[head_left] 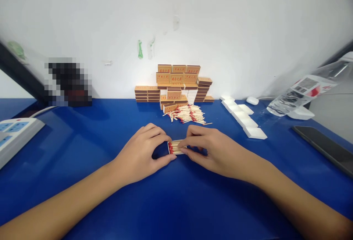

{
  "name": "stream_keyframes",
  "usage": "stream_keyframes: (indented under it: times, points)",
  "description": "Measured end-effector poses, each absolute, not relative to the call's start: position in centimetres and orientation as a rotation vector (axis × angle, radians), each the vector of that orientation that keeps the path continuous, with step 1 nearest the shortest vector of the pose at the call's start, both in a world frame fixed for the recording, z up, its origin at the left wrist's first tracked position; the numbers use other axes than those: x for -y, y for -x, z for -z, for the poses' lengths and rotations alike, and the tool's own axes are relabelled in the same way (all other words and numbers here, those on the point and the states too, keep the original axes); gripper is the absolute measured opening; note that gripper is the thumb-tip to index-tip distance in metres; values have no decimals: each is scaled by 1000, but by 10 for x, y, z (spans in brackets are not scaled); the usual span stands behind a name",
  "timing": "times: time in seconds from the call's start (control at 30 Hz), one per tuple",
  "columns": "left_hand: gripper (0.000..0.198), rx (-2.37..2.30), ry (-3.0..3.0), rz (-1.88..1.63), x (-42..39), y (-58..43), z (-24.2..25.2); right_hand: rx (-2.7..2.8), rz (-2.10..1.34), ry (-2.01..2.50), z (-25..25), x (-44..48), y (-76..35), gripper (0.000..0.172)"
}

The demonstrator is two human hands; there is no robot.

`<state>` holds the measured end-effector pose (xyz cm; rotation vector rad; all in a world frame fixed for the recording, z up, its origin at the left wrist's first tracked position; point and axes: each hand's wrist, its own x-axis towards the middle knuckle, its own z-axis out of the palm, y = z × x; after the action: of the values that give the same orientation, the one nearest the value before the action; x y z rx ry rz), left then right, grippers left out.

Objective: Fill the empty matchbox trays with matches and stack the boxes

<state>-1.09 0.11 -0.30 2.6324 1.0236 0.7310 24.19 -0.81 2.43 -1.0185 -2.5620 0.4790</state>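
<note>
A: Going by the head view, where's the small tray (179,153)?

B: Right between the two hands, on the blue worktop (176,203). It's just off the fingertips of the left hand (145,150), and the fingertips of the right hand (217,150) are over its other end.

A: Is the left one gripping it?

B: Yes, thumb on the near side and forefinger on the far side, spread only as wide as the tray. The palm is well clear of it.

A: And the right?

B: Thumb and forefinger nearly together, the thumb by the near edge and the forefinger reaching over the matches (174,145) inside. I can't tell from here whether it's pinching one or just pressing. The red heads point toward the left hand.

A: What's that beyond the hands?

B: A loose pile of matches (190,114), past the tray and a little ahead of the right hand's knuckles. Behind the pile, against the wall, there's a stack of matchboxes (176,78).

A: And off to the side?

B: Beyond the right hand, farther right, a row of white trays (244,118). Past those, a tilted clear bottle (300,89), and nearer the right forearm a dark phone (325,148) lying flat. Well to the left of the left hand sits a white power strip (16,137).
</note>
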Motion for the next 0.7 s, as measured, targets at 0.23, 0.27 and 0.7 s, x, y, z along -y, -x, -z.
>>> stream_keyframes:
  times: [0.23,0.27,0.7]
  points:
    - [27,-1024,-2630,-728,-2,11,3,2582,-467,1029,-23,9,-242,27]
    - [26,-1025,-2629,-726,-2,11,3,2582,-465,1026,-23,10,-242,26]
    - [28,-1022,-2636,-728,-3,10,3,2583,-463,986,-24,12,-241,23]
